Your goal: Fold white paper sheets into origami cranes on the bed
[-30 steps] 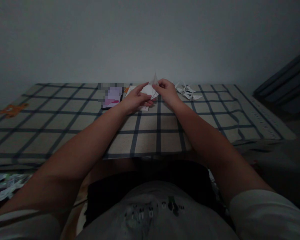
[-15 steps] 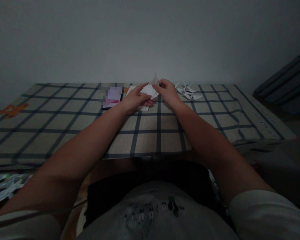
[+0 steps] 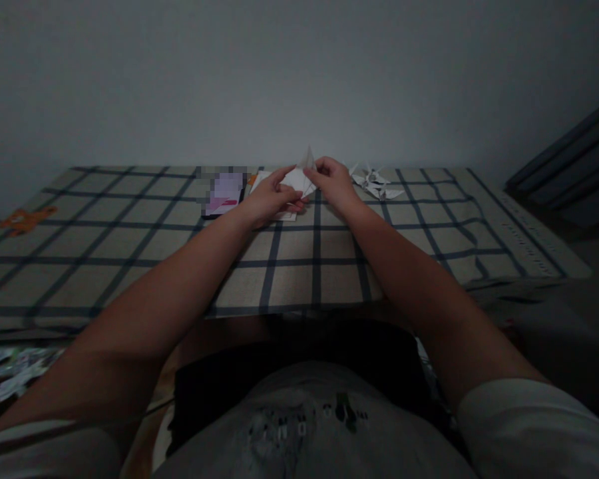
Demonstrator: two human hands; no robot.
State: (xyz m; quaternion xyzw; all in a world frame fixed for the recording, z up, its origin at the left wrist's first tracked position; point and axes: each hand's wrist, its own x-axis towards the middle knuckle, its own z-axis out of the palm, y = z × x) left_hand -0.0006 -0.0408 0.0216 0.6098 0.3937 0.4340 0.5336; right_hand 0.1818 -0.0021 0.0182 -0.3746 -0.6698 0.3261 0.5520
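Between my two hands is a piece of folded white paper [image 3: 307, 161], its pointed tip standing up above my fingers. My left hand [image 3: 272, 195] grips its left and lower side between thumb and fingers. On the other side, my right hand [image 3: 333, 178] pinches the paper near the base of the tip, thumb in front and fingers curled. White sheets [image 3: 288, 216] lie on the table beneath my left hand and are partly covered by it. To the right of my right hand lie several folded white paper cranes [image 3: 377, 183].
A phone [image 3: 224, 193] with a lit screen lies left of my left hand. The checked cloth [image 3: 294, 273] covers the table, which meets a plain wall at the back. At the far left is an orange flat object [image 3: 27, 218]. A dark slatted thing [image 3: 574, 166] stands at the right.
Hardly anything differs. Both hands keep the same grip on the folded paper, and its upright tip has shifted very slightly to the left.
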